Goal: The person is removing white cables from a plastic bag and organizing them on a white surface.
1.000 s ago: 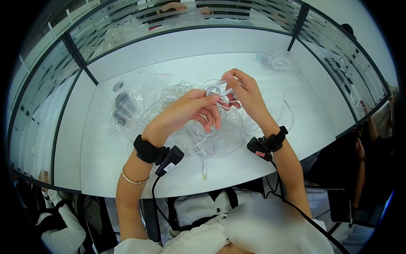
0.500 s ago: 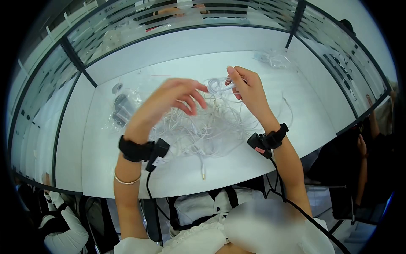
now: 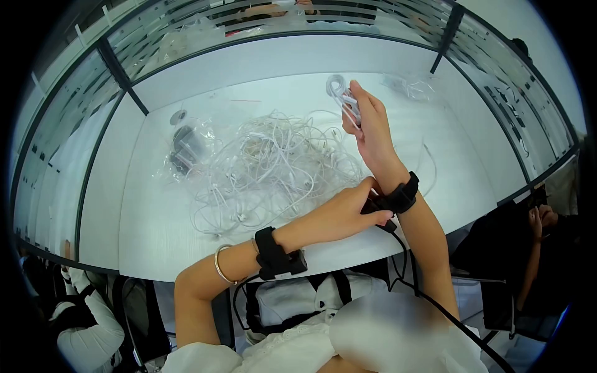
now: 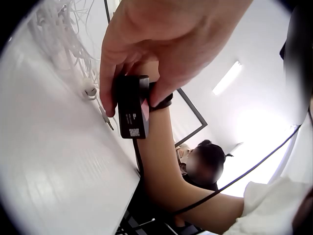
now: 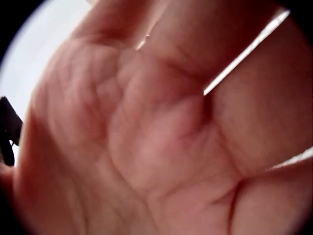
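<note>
My right hand [image 3: 376, 133] is raised over the back of the table, pinching a coiled white earphone cable [image 3: 336, 86] whose loop sticks out past the thumb. The palm fills the right wrist view and hides the coil there. My left hand [image 3: 351, 210] has crossed over to the right wrist. Its thumb and fingers grip the small black wrist camera [image 4: 133, 110] there, beside the black strap [image 3: 403, 194]. Behind the left hand, a tangled heap of white earphone cables [image 3: 273, 155] spreads over the middle of the table.
Clear plastic bags with dark items [image 3: 186, 149] lie left of the heap, and another clear bag [image 3: 410, 88] lies at the back right. A loose white cable [image 3: 430, 158] curves on the right. Low partitions [image 3: 273, 59] enclose the white table [image 3: 155, 230]. A black cord [image 3: 460, 326] trails from the right wrist.
My left hand has let go of the coil and swung down and right to the right wrist's camera. My right hand has lifted the coil up and away from the heap.
</note>
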A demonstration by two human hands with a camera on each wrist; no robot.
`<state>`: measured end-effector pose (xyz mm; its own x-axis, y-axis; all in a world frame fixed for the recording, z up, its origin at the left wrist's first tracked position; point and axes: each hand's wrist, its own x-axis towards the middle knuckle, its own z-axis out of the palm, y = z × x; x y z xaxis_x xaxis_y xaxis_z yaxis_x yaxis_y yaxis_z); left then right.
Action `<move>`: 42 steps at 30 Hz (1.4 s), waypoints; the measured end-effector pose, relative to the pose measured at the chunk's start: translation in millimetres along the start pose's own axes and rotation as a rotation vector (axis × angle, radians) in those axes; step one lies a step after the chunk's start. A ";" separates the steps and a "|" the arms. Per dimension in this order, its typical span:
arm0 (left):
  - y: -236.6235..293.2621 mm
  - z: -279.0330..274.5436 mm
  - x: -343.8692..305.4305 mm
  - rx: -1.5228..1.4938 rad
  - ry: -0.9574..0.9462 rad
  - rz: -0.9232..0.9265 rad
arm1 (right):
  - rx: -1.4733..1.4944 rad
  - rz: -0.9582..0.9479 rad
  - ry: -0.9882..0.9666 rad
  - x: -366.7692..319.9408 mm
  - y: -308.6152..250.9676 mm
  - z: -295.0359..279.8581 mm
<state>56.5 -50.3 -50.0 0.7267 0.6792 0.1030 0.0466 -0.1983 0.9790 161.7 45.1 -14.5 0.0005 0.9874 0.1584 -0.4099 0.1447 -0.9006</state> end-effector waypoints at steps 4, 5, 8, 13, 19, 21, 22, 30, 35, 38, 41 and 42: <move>12.8 -4.3 -3.5 -0.020 0.032 -0.025 | -0.155 -0.074 0.078 8.8 -7.0 5.6; 17.1 -5.8 -4.5 -0.005 0.049 -0.035 | -0.228 -0.163 0.049 8.7 -5.4 5.5; 27.3 -13.0 -5.9 0.060 0.087 -0.069 | -0.619 -0.366 0.007 8.9 0.9 -0.8; 17.7 -18.2 -3.3 -0.119 0.077 -0.042 | -1.010 -0.460 0.007 2.6 1.0 -2.5; 3.0 -35.6 4.1 -0.164 0.049 -0.085 | -0.375 -0.099 0.022 6.1 -0.4 -13.0; 1.3 -34.9 7.7 -0.140 0.020 -0.065 | -0.233 -0.035 0.025 1.6 0.0 -10.5; 2.7 -34.7 8.3 -0.140 -0.004 -0.069 | -0.167 -0.010 0.038 0.6 1.3 -7.7; -2.0 -28.0 2.3 -0.053 0.076 -0.166 | -0.194 -0.102 -0.038 -5.6 4.1 0.4; -3.3 -27.4 0.9 0.103 0.051 -0.100 | -0.514 -0.265 -0.081 -11.7 8.3 -3.6; -1.3 -30.2 -4.3 0.217 0.054 -0.068 | -0.548 -0.242 -0.076 -17.1 7.7 -3.2; 33.3 -45.3 -14.6 0.345 0.023 -0.026 | -0.409 -0.153 -0.070 -15.9 4.4 -6.7; 55.3 -53.8 -19.4 0.358 0.008 -0.049 | -0.367 -0.133 -0.096 -11.9 8.2 -13.2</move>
<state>8.1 -36.5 11.6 0.7126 0.6989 0.0602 0.3193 -0.3995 0.8594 170.3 35.4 -29.1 -0.0607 0.9504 0.3052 -0.0589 0.3018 -0.9515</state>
